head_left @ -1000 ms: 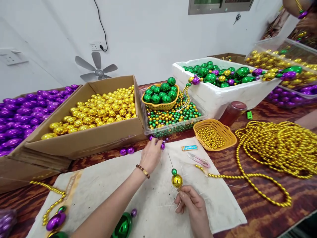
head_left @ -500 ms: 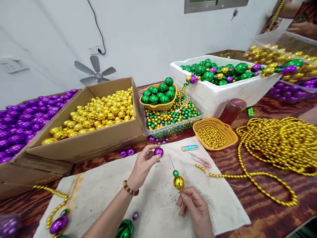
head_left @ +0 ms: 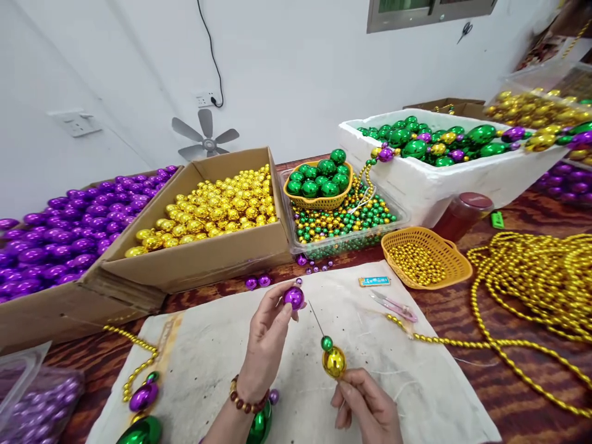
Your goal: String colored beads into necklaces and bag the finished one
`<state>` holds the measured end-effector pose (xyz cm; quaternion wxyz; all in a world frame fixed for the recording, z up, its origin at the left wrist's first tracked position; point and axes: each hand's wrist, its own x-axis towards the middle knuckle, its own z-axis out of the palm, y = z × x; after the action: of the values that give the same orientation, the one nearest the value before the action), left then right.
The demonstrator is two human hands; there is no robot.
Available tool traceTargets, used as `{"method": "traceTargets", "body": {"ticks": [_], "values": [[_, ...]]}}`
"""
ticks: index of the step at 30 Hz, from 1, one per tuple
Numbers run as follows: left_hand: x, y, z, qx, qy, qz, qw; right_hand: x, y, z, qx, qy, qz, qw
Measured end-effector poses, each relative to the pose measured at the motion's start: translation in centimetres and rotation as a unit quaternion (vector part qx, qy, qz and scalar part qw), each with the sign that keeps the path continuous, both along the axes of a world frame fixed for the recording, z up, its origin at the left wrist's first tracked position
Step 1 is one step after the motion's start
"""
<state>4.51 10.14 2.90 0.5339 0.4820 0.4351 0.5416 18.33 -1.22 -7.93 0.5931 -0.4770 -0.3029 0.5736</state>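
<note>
My left hand (head_left: pixel 268 339), wearing a beaded bracelet (head_left: pixel 245 404), pinches a shiny purple bead (head_left: pixel 293 298) between thumb and fingers. Close to its right rises the bare tip of a thin needle (head_left: pixel 316 317). A small green bead (head_left: pixel 327 343) and a larger gold bead (head_left: pixel 333 362) are threaded on the needle. Just below the gold bead, the closed fingers of my right hand (head_left: pixel 367 404) grip the needle; its lower end is hidden. The purple bead and the needle tip are apart. Under my left wrist lies a large green bead (head_left: pixel 259 425), partly covered.
A white cloth (head_left: pixel 208 345) covers the table before me. Pink snips (head_left: pixel 395 305) and a gold bead chain (head_left: pixel 444 341) lie right. Behind stand a box of gold beads (head_left: pixel 198 268), a yellow basket (head_left: pixel 456 277) and a foam box (head_left: pixel 462 185). A finished-looking strand (head_left: pixel 143 398) lies left.
My left hand has brought the purple bead nearer the needle tip. The right hand still holds the needle with its two beads. The whole view has shifted as the head turned left.
</note>
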Motion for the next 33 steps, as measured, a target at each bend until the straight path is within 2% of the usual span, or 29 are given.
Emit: {"method": "traceTargets", "body": {"ticks": [4,10,18,29,33], "values": [[-0.3,0.0,-0.5,-0.022,-0.044,-0.007,0.999,-0.5,0.0,0.0,0.001,-0.003,0.014,1.0],[-0.3,0.2,-1.6,0.007,-0.008,0.053,0.999,-0.7,0.1,-0.2,0.002,-0.005,0.015,1.0],[-0.8,-0.4,-1.5,0.06,0.051,0.066,0.995,-1.1,0.0,-0.5,-0.004,0.004,0.011,1.0],[-1.4,-0.8,-1.6,0.07,0.049,0.071,0.994,-1.2,-0.2,-0.6,-0.005,-0.018,0.003,1.0],[-1.9,-0.8,-1.4,0.046,0.024,0.079,0.995,-1.4,-0.2,-0.4,-0.005,-0.035,0.005,0.999]]}}
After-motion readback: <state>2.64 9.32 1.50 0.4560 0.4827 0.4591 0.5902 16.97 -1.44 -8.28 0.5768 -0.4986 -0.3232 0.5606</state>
